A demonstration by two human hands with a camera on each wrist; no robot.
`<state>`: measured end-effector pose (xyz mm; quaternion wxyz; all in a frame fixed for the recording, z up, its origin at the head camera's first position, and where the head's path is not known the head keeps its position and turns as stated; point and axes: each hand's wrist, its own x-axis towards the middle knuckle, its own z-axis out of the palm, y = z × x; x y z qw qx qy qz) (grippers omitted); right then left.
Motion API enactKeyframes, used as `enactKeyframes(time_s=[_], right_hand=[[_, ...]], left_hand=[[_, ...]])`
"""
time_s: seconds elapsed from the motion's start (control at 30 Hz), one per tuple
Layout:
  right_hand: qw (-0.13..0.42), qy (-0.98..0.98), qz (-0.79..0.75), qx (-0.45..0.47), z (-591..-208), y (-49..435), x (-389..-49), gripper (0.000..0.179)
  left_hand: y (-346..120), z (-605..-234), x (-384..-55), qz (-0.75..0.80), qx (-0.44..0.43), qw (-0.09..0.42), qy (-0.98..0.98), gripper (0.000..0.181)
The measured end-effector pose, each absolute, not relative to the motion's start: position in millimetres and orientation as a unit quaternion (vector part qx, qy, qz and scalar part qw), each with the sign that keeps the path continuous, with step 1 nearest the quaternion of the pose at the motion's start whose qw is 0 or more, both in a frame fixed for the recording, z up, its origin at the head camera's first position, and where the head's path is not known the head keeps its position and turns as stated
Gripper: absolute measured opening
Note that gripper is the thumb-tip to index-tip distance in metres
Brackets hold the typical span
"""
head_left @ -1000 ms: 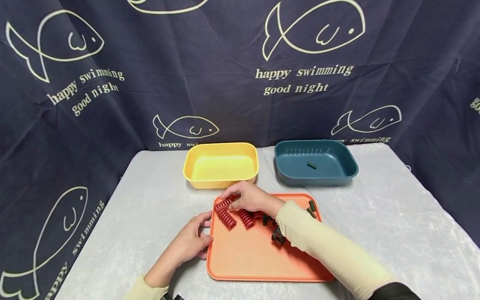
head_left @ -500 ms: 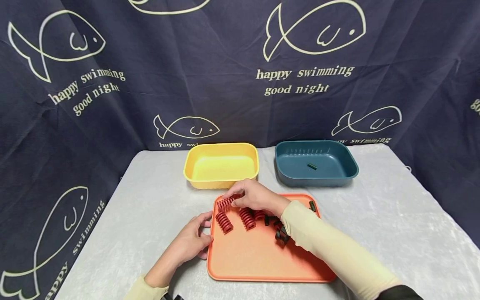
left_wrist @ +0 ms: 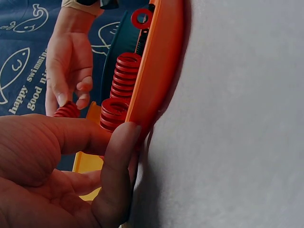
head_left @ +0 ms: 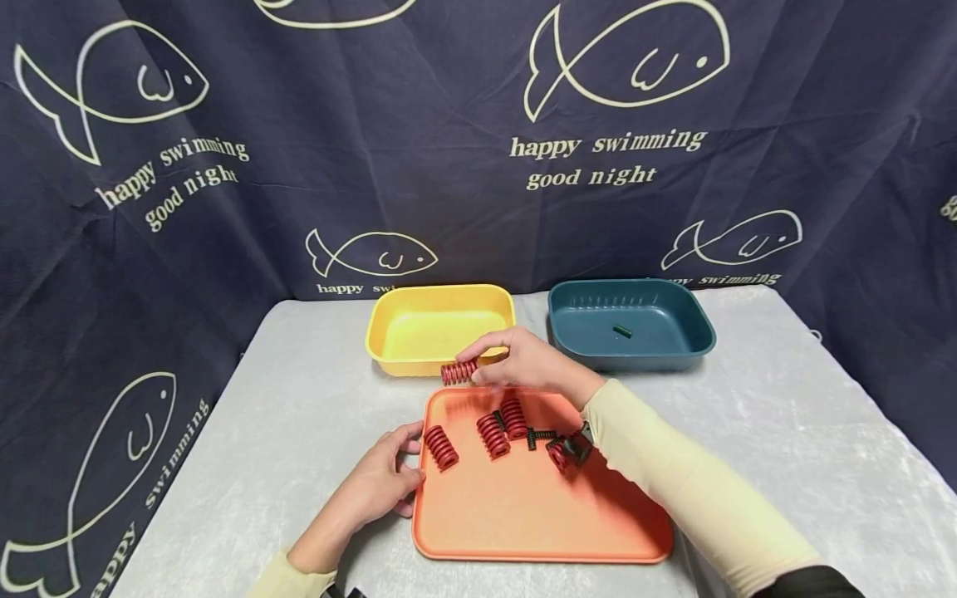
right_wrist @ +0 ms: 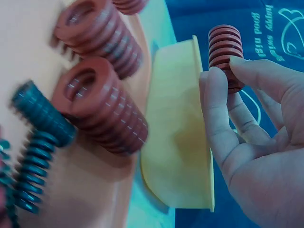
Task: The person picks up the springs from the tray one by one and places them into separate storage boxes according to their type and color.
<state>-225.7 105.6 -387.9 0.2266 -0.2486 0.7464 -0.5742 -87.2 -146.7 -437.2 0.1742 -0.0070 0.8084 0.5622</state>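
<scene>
My right hand (head_left: 527, 361) pinches a red coil spring (head_left: 458, 372) between thumb and fingers, just in front of the yellow bin (head_left: 419, 366). That spring (right_wrist: 225, 52) stands out past the fingertips in the right wrist view. My left hand (head_left: 381, 475) holds the left rim of the orange tray (head_left: 493, 511), with its fingers bent at the edge in the left wrist view. On the tray lie several more red springs, one red spring (head_left: 441, 448) near the left rim and another red spring (head_left: 493, 437) further right. Small dark green springs (head_left: 532, 438) lie among them.
A teal bin (head_left: 631, 362) stands at the back right, with one small green spring (head_left: 622, 330) inside. The bins and tray rest on a pale cloth-covered table (head_left: 807, 440). Behind hangs a dark blue curtain (head_left: 463, 191) with fish drawings. My right forearm crosses the tray's right side.
My right hand has lifted a red spring from the tray's back left corner and moved it up toward the yellow bin. The remaining left spring has shifted slightly. My left hand stays put.
</scene>
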Motion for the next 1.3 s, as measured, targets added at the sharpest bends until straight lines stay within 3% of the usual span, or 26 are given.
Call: enactKeyframes(time_s=[0.53, 1.3], right_hand=[[0.199, 0.771, -0.575, -0.191, -370, 114, -263, 0.036], [0.181, 0.815, -0.544, -0.091, -386, 66, -290, 0.029]], left_hand=[[-147, -438, -88, 0.561, -0.002, 0.174, 0.809, 0.071], [-147, -436, -88, 0.560, -0.010, 0.178, 0.809, 0.072]])
